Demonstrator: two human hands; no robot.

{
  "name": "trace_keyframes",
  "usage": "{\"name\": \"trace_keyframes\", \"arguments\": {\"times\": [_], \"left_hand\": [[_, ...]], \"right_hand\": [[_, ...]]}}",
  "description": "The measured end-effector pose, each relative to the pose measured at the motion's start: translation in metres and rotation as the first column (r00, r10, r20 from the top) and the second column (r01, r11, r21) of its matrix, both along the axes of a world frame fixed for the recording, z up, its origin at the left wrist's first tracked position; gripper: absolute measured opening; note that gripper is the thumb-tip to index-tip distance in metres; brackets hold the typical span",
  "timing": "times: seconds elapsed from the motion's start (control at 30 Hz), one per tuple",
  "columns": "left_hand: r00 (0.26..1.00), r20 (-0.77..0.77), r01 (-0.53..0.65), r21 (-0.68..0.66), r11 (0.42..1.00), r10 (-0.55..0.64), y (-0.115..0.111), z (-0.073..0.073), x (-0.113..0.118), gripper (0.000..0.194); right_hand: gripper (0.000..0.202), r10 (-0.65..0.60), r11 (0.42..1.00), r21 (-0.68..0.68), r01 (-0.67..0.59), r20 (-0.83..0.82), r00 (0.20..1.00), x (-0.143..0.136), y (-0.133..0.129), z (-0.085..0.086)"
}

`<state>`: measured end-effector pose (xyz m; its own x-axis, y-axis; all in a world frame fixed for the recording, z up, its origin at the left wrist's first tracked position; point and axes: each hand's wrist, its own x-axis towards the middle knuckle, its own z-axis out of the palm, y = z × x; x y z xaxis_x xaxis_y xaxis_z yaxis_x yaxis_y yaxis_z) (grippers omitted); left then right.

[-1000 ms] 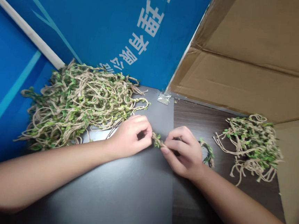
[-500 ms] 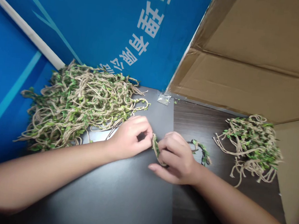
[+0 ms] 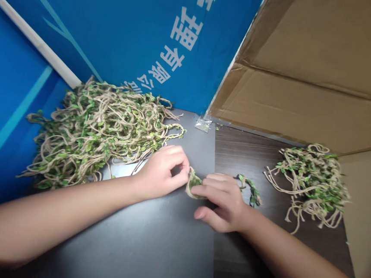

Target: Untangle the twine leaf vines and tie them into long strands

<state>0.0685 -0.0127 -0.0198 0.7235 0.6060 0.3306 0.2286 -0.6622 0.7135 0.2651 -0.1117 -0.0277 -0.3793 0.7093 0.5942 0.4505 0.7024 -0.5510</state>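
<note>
My left hand (image 3: 167,172) is closed in a pinch on one end of a leafy twine cord (image 3: 191,187), tan rope with small green leaves. The cord runs in a short curve toward my right hand (image 3: 221,198), whose fingers lie across it, the thumb standing apart below. Part of the cord is hidden under that hand, and a darker leafy length shows again beyond the knuckles. Close behind my left hand lies a large pile of leafy twine cords (image 3: 108,126).
A smaller heap of leafy cords (image 3: 318,181) lies on the dark wood-grain tabletop (image 3: 246,148) to the right. A grey mat (image 3: 125,237) spreads under my hands. A small clear plastic bag (image 3: 203,124) sits near the corner between the blue panel (image 3: 126,30) and cardboard (image 3: 305,106).
My right hand has loosened: its fingers have straightened over the cord, and the thumb has shifted slightly right. More of the cord's curve shows. My left hand keeps its pinch in place.
</note>
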Motion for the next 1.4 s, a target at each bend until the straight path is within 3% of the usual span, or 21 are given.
{"name": "trace_keyframes", "arguments": {"times": [0.13,0.27,0.33,0.47,0.57,0.63,0.73,0.83,1.0,1.1,1.27,1.4], "left_hand": [[1.000,0.004,0.007,-0.005,1.000,-0.007,0.001,0.000,0.001,0.014],[0.999,0.014,0.029,0.022,0.999,-0.029,0.000,-0.002,0.000,0.012],[0.998,0.026,0.048,0.035,0.998,-0.049,-0.001,-0.003,0.000,0.012],[0.997,0.057,0.046,0.058,0.997,-0.049,-0.003,-0.001,0.000,0.012],[0.996,0.079,0.026,0.081,0.996,-0.033,-0.003,0.000,0.000,0.012],[0.996,0.085,0.012,0.087,0.996,-0.020,-0.004,0.001,0.001,0.012],[0.997,0.080,-0.005,0.085,0.996,-0.001,-0.004,0.001,0.001,0.013],[0.995,0.097,-0.024,0.084,0.996,0.016,-0.004,-0.001,-0.001,0.013],[0.990,0.140,-0.013,0.084,0.996,0.001,-0.004,-0.001,-0.002,0.004],[0.989,0.137,0.039,0.123,0.992,-0.056,-0.004,-0.001,-0.002,0.011],[0.991,0.126,0.018,0.144,0.989,-0.036,-0.004,0.000,-0.002,0.003],[0.980,0.196,0.013,0.055,0.998,-0.024,-0.004,0.002,-0.005,0.018]], "right_hand": [[0.021,-0.003,1.000,0.012,0.005,-0.086,0.996,0.001,-0.006,0.000],[0.021,-0.192,0.977,-0.165,0.136,-0.393,0.899,-0.001,-0.007,-0.008],[0.039,-0.253,0.958,-0.246,0.146,-0.491,0.833,-0.005,-0.002,-0.013],[0.079,-0.350,0.922,-0.310,0.230,-0.416,0.840,-0.009,0.009,-0.016],[0.073,-0.523,0.852,-0.178,0.492,-0.325,0.788,-0.005,0.010,-0.013],[0.052,-0.576,0.806,-0.018,0.591,-0.254,0.777,-0.001,0.006,-0.009],[0.025,-0.452,0.891,0.045,0.451,0.011,0.892,0.002,0.001,-0.003],[0.026,-0.337,0.940,0.007,0.341,0.158,0.928,0.001,0.000,-0.005],[0.013,-0.304,0.950,-0.038,0.308,0.089,0.948,-0.001,0.006,-0.014],[0.010,-0.305,0.949,-0.061,0.308,0.055,0.951,-0.001,0.006,-0.014],[0.019,-0.332,0.940,-0.096,0.326,-0.049,0.942,-0.003,0.008,-0.013],[0.026,-0.384,0.922,-0.084,0.379,-0.045,0.922,-0.003,0.008,-0.015]]}}
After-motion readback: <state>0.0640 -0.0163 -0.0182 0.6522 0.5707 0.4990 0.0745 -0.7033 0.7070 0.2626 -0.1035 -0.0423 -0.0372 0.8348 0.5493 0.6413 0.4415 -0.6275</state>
